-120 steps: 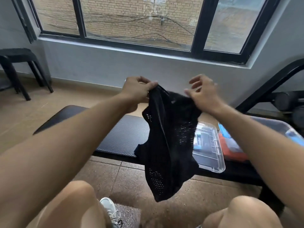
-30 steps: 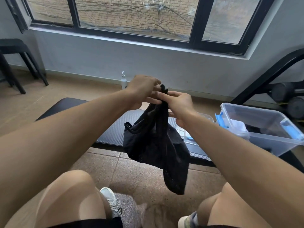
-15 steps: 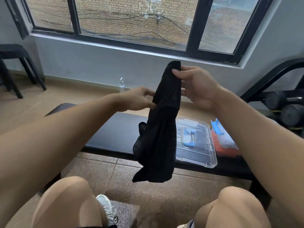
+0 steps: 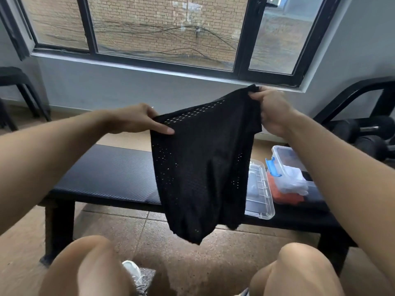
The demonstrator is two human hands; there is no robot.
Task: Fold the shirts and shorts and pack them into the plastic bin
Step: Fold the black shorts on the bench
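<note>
Bench: the black padded bench (image 4: 111,174) ran across the frame's middle, behind everything I held.
Shorts: black mesh shorts (image 4: 203,167) hung at centre frame from their top edge, long axis vertical, hems toward the floor.
Bin: the clear plastic bin (image 4: 280,153) sat at right on the bench, its lid (image 4: 259,195) just left of it; my right hand was nearer.
Right hand (image 4: 271,110): fingers clamped on the upper right corner.
Left hand (image 4: 136,120): fingers pinched on the lower left corner.

No text, label, brand, number or sign can be read anywhere in the head view.
</note>
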